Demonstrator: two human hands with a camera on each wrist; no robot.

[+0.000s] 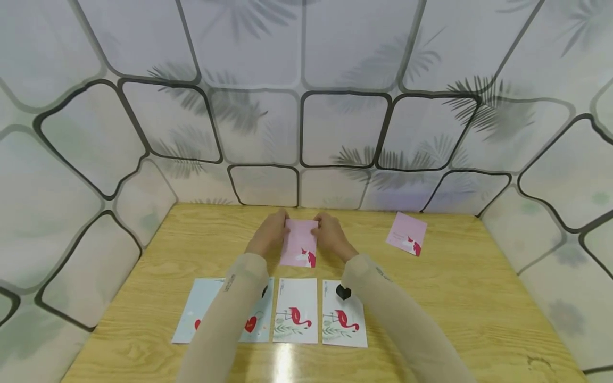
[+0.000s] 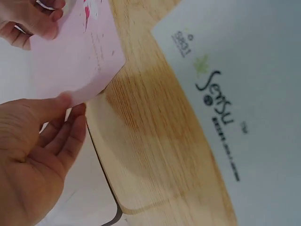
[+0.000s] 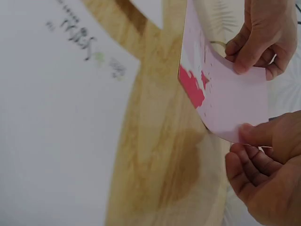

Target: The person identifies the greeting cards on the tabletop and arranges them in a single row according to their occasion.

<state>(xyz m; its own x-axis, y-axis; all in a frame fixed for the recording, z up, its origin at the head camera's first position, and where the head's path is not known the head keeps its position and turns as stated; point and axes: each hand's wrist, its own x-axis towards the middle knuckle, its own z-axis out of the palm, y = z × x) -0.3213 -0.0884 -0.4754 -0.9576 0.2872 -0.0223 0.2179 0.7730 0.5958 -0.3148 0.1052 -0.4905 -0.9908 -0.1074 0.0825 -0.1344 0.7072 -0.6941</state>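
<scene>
A pink card with a white unicorn and red mane (image 1: 300, 244) is held by its two side edges near the back of the table. My left hand (image 1: 271, 234) pinches its left edge between thumb and fingers, also plain in the left wrist view, where the left hand (image 2: 35, 150) shows thumb on top. Opposite it, my right hand (image 1: 332, 234) pinches the right edge; in the right wrist view the right hand (image 3: 268, 174) has its thumb on the printed side. The card bends slightly between them. Its lower edge looks close to the wood, but touching or not I cannot tell.
Two white flamingo cards (image 1: 295, 311) (image 1: 345, 314) lie in a front row. Left of them are light-blue cards with red hearts (image 1: 191, 308), partly under the left sleeve. A second pink unicorn card (image 1: 407, 234) lies tilted at the back right. Patterned cloth walls (image 1: 345, 127) border the wooden table (image 1: 455, 298).
</scene>
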